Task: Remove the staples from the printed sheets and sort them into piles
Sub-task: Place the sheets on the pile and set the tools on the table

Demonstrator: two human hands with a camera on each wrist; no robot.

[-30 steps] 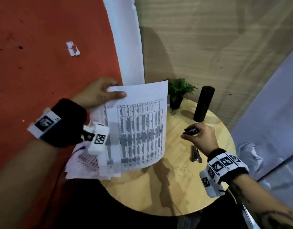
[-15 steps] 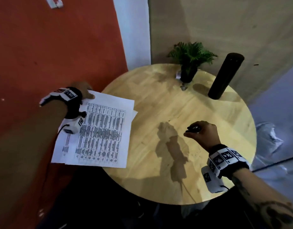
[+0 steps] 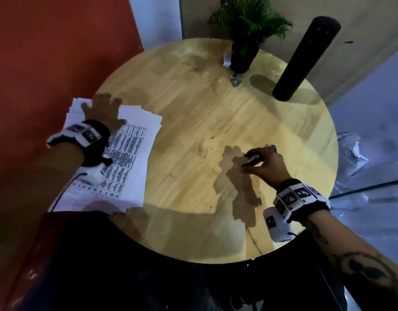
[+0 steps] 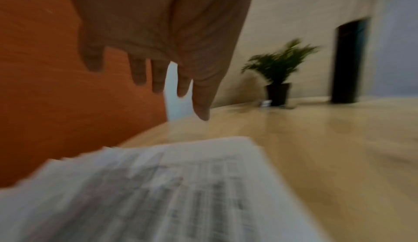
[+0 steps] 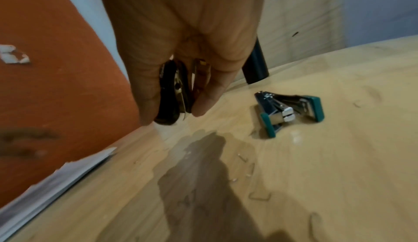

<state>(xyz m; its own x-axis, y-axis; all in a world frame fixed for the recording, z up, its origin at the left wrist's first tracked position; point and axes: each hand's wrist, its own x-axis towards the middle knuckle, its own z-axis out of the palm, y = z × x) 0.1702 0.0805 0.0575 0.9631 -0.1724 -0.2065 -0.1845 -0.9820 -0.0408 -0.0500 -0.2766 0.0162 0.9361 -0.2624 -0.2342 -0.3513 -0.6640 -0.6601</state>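
A pile of printed sheets (image 3: pixel 126 158) lies at the left edge of the round wooden table (image 3: pixel 204 113), overhanging the rim. My left hand (image 3: pixel 101 112) is spread flat over the pile's far corner, fingers straight; in the blurred left wrist view the fingers (image 4: pixel 157 77) point past the sheets (image 4: pixel 158 192). My right hand (image 3: pixel 263 162) hovers over the table's middle right and pinches a black staple remover (image 5: pixel 173 94) between thumb and fingers, its jaws pointing down. Loose pulled staples (image 5: pixel 260 196) lie scattered on the wood below it.
A teal and chrome stapler (image 5: pixel 289 111) lies open just right of my right hand. At the back of the table stand a small potted plant (image 3: pixel 245 41) and a tall black cylinder (image 3: pixel 305 57). A red wall (image 3: pixel 47 63) borders the table on the left.
My left hand lowered the lifted sheets onto the pile, let go, and now lies spread over it. My right hand stayed over the table, still holding the staple remover.
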